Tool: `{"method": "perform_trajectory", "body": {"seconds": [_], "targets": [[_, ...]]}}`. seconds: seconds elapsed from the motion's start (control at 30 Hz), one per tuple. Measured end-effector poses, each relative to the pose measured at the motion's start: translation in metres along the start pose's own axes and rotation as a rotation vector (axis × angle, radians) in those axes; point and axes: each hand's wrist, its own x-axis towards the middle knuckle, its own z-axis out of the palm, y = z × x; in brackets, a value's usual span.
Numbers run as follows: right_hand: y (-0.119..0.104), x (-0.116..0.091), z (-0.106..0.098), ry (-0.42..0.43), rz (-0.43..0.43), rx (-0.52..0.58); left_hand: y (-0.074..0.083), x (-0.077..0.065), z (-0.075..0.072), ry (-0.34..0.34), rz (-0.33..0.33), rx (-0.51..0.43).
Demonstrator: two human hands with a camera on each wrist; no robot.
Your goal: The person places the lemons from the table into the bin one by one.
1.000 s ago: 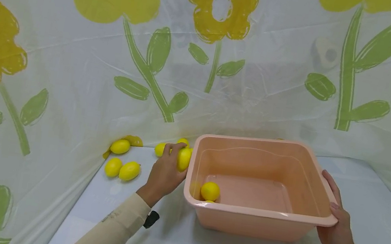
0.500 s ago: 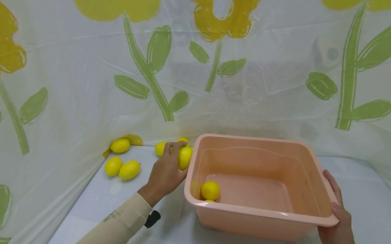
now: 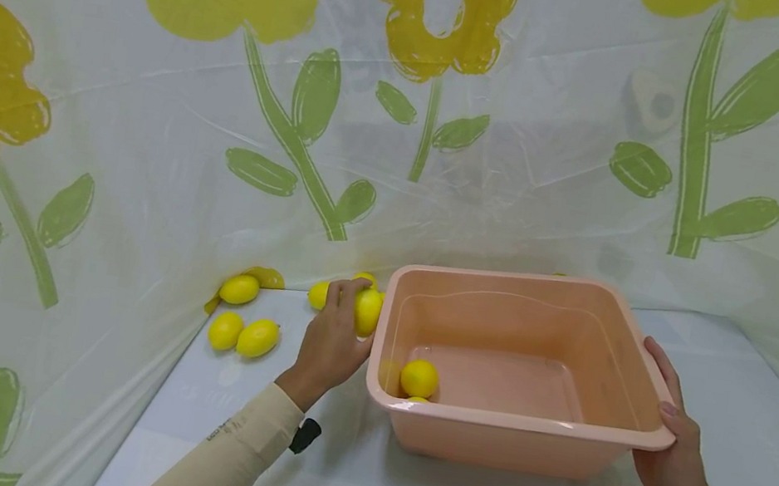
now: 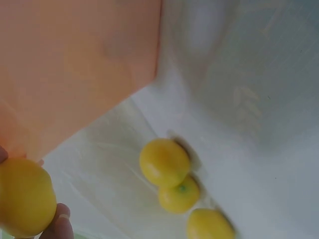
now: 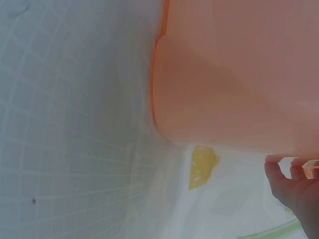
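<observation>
My left hand (image 3: 333, 340) holds a lemon (image 3: 367, 312) beside the left wall of a pink plastic basin (image 3: 521, 422). In the left wrist view that lemon (image 4: 26, 198) sits between thumb and fingers, close to the basin's outer side (image 4: 75, 64). My right hand (image 3: 676, 458) grips the basin's right rim, thumb above and fingers along the outside. Inside the basin, at its near left corner, lies a yellow lemon (image 3: 419, 378), with part of a second one showing behind the front rim.
Two lemons (image 3: 242, 336) lie together on the white table (image 3: 196, 424), another lemon (image 3: 240, 289) behind them. More lemons (image 4: 165, 163) lie beyond the left hand, near the table's back edge. A flower-patterned curtain (image 3: 524, 154) hangs behind and at the left.
Nearly everything stays as it was. The left hand keeps hold of the lemon beside the basin, the right hand stays on the rim, and the head view shifts only slightly.
</observation>
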Motion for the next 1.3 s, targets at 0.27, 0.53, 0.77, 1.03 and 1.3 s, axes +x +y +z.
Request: {"method": "perform_trajectory", "body": {"seconds": [0.27,0.53,0.77,1.03,1.3], "targets": [[-0.0001,0.0007,0.0001,0.023,0.014,-0.03,-0.001,0.0007,0.0011,0.049,0.012,-0.007],[0.0004,0.0007,-0.0002,0.021,0.01,-0.02,-0.0012,0.0018,0.0008,0.091,0.033,-0.006],[0.0004,0.0015,-0.0008,0.022,0.014,-0.024,-0.0019,0.0025,-0.0005,0.096,0.048,0.0],[-0.0004,0.0008,-0.0002,0.021,0.011,-0.025,-0.0015,0.0027,-0.0037,0.076,0.045,0.004],[0.0022,0.0026,-0.0029,0.04,0.03,-0.041,-0.0032,0.0024,-0.0038,0.098,0.06,-0.011]]}}
